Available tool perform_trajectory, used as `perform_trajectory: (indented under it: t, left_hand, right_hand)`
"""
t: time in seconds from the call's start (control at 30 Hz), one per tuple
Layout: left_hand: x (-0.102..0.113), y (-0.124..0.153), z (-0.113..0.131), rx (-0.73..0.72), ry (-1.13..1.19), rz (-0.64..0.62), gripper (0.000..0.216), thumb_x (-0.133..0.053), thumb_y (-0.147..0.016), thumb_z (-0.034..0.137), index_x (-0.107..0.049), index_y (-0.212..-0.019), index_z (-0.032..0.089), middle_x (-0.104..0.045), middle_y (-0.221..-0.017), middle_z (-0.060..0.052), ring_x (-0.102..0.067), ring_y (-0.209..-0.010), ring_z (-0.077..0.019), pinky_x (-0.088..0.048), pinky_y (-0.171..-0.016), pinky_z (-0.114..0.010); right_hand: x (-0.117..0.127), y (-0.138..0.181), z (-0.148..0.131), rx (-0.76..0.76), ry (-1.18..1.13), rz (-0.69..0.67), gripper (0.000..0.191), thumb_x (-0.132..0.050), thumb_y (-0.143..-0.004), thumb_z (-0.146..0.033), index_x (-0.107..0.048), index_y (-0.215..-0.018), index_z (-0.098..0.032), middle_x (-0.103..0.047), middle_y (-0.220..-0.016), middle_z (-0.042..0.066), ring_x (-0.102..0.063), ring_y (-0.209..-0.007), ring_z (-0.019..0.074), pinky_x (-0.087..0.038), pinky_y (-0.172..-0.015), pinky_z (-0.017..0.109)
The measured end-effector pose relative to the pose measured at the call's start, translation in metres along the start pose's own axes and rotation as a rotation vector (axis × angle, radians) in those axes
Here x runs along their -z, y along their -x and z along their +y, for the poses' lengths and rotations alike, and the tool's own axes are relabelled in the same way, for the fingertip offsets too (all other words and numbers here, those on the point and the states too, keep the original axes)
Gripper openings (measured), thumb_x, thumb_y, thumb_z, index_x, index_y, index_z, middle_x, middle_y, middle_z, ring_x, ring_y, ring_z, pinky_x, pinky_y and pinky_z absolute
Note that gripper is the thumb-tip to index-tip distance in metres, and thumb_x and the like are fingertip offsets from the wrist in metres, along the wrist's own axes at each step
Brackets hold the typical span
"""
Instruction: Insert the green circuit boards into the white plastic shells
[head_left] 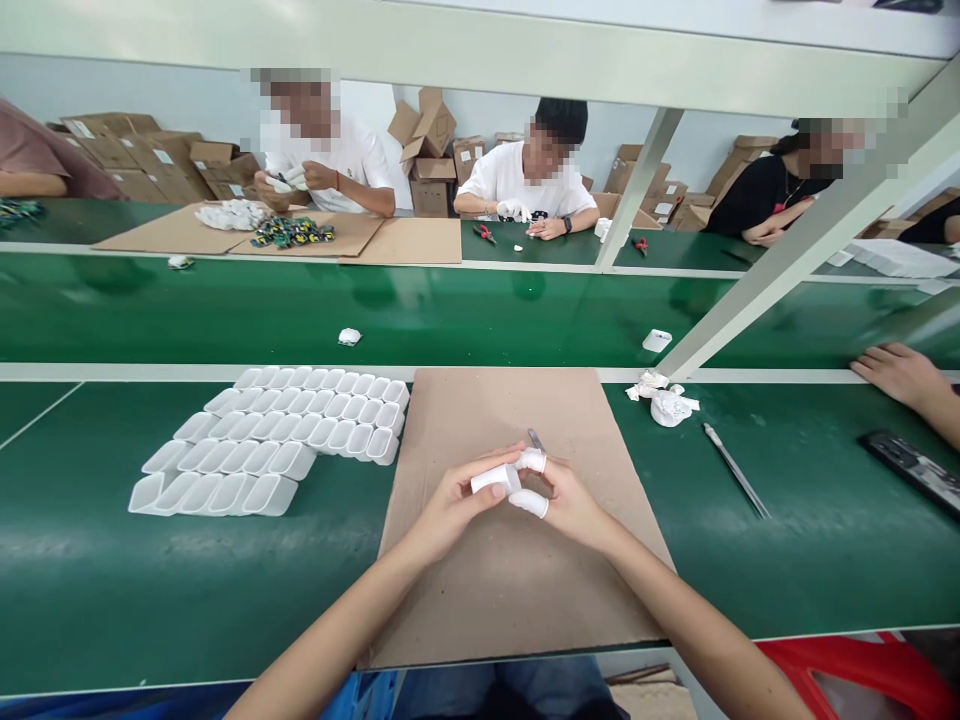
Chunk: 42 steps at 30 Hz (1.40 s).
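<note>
A small white plastic case (491, 482) is held between my hands above a sheet of brown cardboard (487, 590). My left hand (461, 492) is closed on it, fingers along the far side and thumb in front. White finger cots cover the thumb and forefinger of my right hand (570, 500), which pinch at the case's right end. Just beyond the fingers shows a short grey piece (534, 438); whether it lies on the cardboard or is held, I cannot tell. Rows of open white plastic shells (262, 430) stand to the left of the cardboard.
Crumpled white paper (673, 407) and a metal rod-like tool (735, 470) lie to the right. A slanting frame post (795, 225) rises there. White pieces (349, 337) rest on the green belt (450, 310). Co-workers sit opposite; another person's hand (900, 375) rests at the right.
</note>
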<state>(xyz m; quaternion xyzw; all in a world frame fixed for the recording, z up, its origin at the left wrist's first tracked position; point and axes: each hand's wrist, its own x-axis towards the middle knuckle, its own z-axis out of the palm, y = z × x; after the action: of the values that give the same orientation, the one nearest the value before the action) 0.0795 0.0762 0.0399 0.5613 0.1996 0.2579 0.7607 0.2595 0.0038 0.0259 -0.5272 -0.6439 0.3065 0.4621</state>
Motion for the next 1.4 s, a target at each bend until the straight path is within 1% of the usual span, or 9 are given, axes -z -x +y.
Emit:
perform_trajectory:
  t: [0.2,0.4,0.57,0.7,0.97,1.13,1.23,1.33,1.4]
  left_hand:
    - [-0.001,-0.002,-0.004,0.016,0.008,0.066,0.042,-0.072,-0.084,0.052,-0.076,-0.115,0.024,-0.060,-0.143,-0.012,-0.049,-0.139,-0.0365,-0.038,-0.116,-0.051]
    - [-0.002,-0.003,-0.003,0.102,0.074,0.092,0.050,-0.064,-0.086,0.061,-0.078,-0.110,0.018,-0.061,-0.142,-0.015,-0.063,-0.122,-0.0354,-0.052,-0.097,-0.044]
    - [-0.003,-0.003,0.003,0.090,0.111,0.095,0.052,-0.063,-0.086,0.064,-0.080,-0.103,0.018,-0.066,-0.136,-0.013,-0.063,-0.123,-0.0338,-0.050,-0.100,-0.041]
    - [-0.004,-0.003,0.002,0.076,0.037,0.094,0.042,-0.080,-0.076,0.051,-0.078,-0.107,0.022,-0.065,-0.138,-0.011,-0.059,-0.129,-0.0350,-0.046,-0.106,-0.042]
    - [-0.002,-0.005,-0.002,0.143,0.176,0.245,0.063,-0.063,-0.083,0.068,-0.071,-0.121,0.018,-0.069,-0.128,-0.013,-0.065,-0.114,-0.0301,-0.052,-0.093,-0.039]
    - [0.010,-0.010,0.005,0.132,0.296,0.260,0.076,-0.057,-0.082,0.076,-0.070,-0.112,0.007,-0.070,-0.078,-0.010,-0.063,-0.065,-0.0163,-0.050,-0.061,-0.027]
    - [0.013,-0.012,0.008,0.142,0.453,0.236,0.076,-0.059,-0.081,0.075,-0.070,-0.108,0.005,-0.061,-0.065,-0.004,-0.054,-0.054,-0.0103,-0.043,-0.055,-0.022]
    - [0.012,-0.013,0.007,0.160,0.529,0.207,0.069,-0.072,-0.077,0.067,-0.068,-0.111,0.006,-0.061,-0.069,-0.003,-0.056,-0.059,-0.0097,-0.044,-0.058,-0.021]
    - [0.011,-0.015,0.004,0.165,0.526,0.213,0.067,-0.078,-0.074,0.061,-0.067,-0.112,0.008,-0.062,-0.074,-0.002,-0.057,-0.062,-0.0094,-0.045,-0.060,-0.021]
  right_hand:
    - [0.001,-0.002,-0.002,0.009,0.042,0.002,0.038,-0.062,-0.091,-0.057,-0.065,-0.098,-0.020,-0.061,-0.077,0.001,-0.057,-0.069,0.0161,-0.051,-0.068,0.030]
    - [-0.002,-0.002,0.000,0.008,0.050,-0.006,0.041,-0.061,-0.091,-0.059,-0.066,-0.100,-0.020,-0.064,-0.079,0.002,-0.059,-0.070,0.0168,-0.051,-0.069,0.030]
    - [-0.003,-0.001,0.000,0.004,0.066,-0.018,0.037,-0.062,-0.091,-0.057,-0.066,-0.099,-0.021,-0.067,-0.083,0.003,-0.062,-0.074,0.0173,-0.051,-0.070,0.029]
    - [-0.003,0.000,0.003,0.005,0.108,-0.011,0.031,-0.061,-0.093,-0.051,-0.066,-0.098,-0.021,-0.065,-0.078,0.001,-0.062,-0.070,0.0167,-0.051,-0.066,0.028]
    - [-0.002,-0.014,-0.001,0.104,0.235,-0.037,0.027,-0.059,-0.094,-0.048,-0.069,-0.100,-0.023,-0.065,-0.074,0.003,-0.060,-0.062,0.0173,-0.051,-0.060,0.030]
    - [0.031,-0.074,-0.040,0.212,0.445,-0.271,0.032,-0.070,-0.086,-0.052,-0.073,-0.107,-0.027,-0.071,-0.085,0.004,-0.064,-0.070,0.0194,-0.053,-0.067,0.031]
    - [0.040,-0.143,-0.059,0.001,0.629,-0.236,0.036,-0.061,-0.093,-0.048,-0.070,-0.119,-0.024,-0.073,-0.089,0.003,-0.067,-0.075,0.0190,-0.055,-0.073,0.031]
    - [0.019,-0.226,-0.056,-0.149,0.781,-0.145,0.041,-0.037,-0.105,-0.039,-0.065,-0.124,-0.016,-0.073,-0.104,0.011,-0.068,-0.098,0.0230,-0.054,-0.087,0.036]
    - [-0.010,-0.275,-0.043,-0.290,0.876,-0.167,0.037,-0.050,-0.102,-0.041,-0.067,-0.116,-0.011,-0.071,-0.107,0.013,-0.068,-0.100,0.0245,-0.055,-0.089,0.041]
